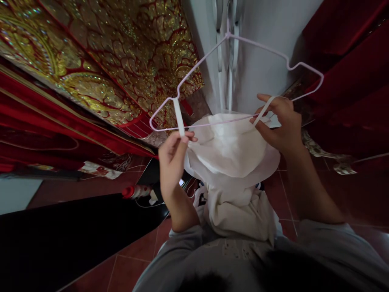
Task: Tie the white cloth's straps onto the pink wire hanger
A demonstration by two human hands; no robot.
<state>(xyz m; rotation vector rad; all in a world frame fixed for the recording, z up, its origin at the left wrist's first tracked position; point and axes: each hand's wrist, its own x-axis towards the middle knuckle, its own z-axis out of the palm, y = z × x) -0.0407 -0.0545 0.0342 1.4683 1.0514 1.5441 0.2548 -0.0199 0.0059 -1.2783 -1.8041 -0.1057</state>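
Observation:
A pale pink wire hanger hangs by its hook in the upper middle. A white strap loops over its left notch, and my left hand pinches the strap's lower end beside the hanger's bottom bar. My right hand holds a second white strap between thumb and fingers near the right part of the bar; this strap is off the right notch. Below the bar hangs a white garment with wide layered cloth, bunched lower down in front of my body.
Gold sequined red garments hang at the left, dark red cloth at the right. Behind the hanger is a pale wall with metal bars. A black surface and a red-capped bottle are lower left.

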